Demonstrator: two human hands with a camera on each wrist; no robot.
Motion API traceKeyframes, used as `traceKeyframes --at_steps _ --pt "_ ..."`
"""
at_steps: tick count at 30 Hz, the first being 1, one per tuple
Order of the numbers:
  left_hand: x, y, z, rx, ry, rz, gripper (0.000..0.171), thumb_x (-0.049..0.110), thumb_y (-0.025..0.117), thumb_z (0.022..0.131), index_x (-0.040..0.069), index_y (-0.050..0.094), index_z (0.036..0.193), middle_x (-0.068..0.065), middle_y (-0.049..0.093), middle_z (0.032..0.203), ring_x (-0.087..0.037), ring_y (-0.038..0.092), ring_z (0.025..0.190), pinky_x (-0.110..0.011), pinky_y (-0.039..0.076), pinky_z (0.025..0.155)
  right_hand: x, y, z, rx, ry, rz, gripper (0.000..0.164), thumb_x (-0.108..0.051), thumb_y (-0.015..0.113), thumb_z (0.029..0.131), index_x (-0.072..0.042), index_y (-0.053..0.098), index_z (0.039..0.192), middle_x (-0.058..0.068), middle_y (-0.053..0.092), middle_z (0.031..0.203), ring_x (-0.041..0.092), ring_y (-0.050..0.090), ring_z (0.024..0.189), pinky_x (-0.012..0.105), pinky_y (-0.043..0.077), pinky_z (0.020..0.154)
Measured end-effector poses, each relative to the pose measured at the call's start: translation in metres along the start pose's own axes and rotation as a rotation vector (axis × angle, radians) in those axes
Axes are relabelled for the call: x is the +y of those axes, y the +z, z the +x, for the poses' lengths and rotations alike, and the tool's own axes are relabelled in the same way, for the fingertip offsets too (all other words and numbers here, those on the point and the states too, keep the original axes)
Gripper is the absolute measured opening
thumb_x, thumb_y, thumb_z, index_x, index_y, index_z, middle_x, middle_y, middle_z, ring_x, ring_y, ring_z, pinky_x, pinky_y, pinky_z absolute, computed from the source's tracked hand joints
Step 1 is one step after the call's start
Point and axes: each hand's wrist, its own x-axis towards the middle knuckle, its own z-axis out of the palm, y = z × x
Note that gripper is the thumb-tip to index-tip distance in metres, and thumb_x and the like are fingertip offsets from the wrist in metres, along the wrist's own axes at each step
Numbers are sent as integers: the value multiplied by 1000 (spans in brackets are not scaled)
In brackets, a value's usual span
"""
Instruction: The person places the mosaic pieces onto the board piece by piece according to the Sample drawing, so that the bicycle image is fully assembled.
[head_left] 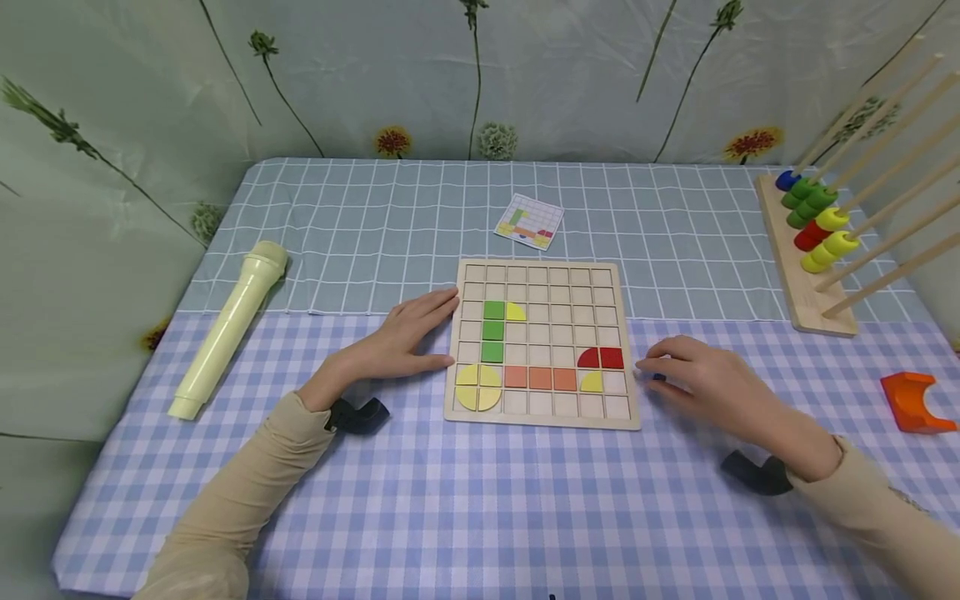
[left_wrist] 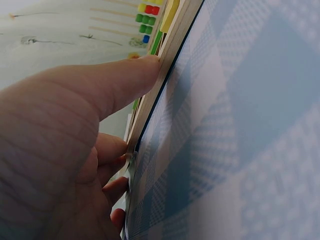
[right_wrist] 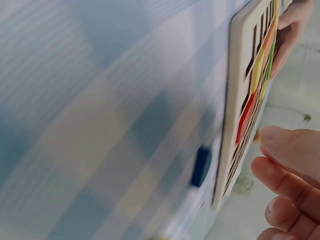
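Note:
A square wooden grid board (head_left: 543,427) lies on the table, with green squares (head_left: 492,331), orange squares (head_left: 540,378), red pieces (head_left: 611,358) and yellow quarter-circles (head_left: 478,387) set in its cells. Four of the yellow ones form a circle at the lower left. My left hand (head_left: 390,342) touches the board's left edge, its thumb and fingers spread; the left wrist view shows the thumb (left_wrist: 120,82) against the side. Beside the right edge hovers my right hand (head_left: 708,387), fingers loosely bent and holding nothing. Below it a small dark blue piece (right_wrist: 201,166) rests on the cloth.
Behind the board lies a pattern card (head_left: 529,222). A pale yellow tube (head_left: 228,333) lies at the left. On the right stand a wooden rod stand (head_left: 810,292) with coloured beads and an orange curved block (head_left: 917,403). Checked cloth (head_left: 450,508) covers the near table.

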Motion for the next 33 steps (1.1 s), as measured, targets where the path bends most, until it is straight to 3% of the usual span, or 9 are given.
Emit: traceKeyframes --at_steps 10,19,28,33 --pt "0 0 0 -4 -5 7 83 34 63 87 7 18 151 -9 15 159 -28 15 147 -54 15 113 23 -11 -25 -76 234 -75 32 -6 82 64 -5 74 94 11 67 89 24 63 79 41 53 66" --pt "1 0 0 -7 -13 4 83 35 63 87 7 18 151 -9 15 159 -27 14 147 -54 15 112 37 -13 -36 -163 378 -109 31 -9 79 68 -2 73 98 16 67 92 30 64 81 47 53 69" --pt "0 0 0 -6 -9 3 82 34 63 88 7 18 151 -9 16 159 -28 15 147 -54 15 112 47 -17 -37 -354 568 -14 29 -12 73 78 1 70 104 20 67 97 32 62 84 49 52 73" --pt "0 0 0 -5 -5 4 82 34 63 88 7 18 151 -9 16 159 -28 15 147 -53 15 113 50 -18 -37 -375 591 33 30 -13 72 79 2 70 105 20 68 97 30 61 84 49 52 74"
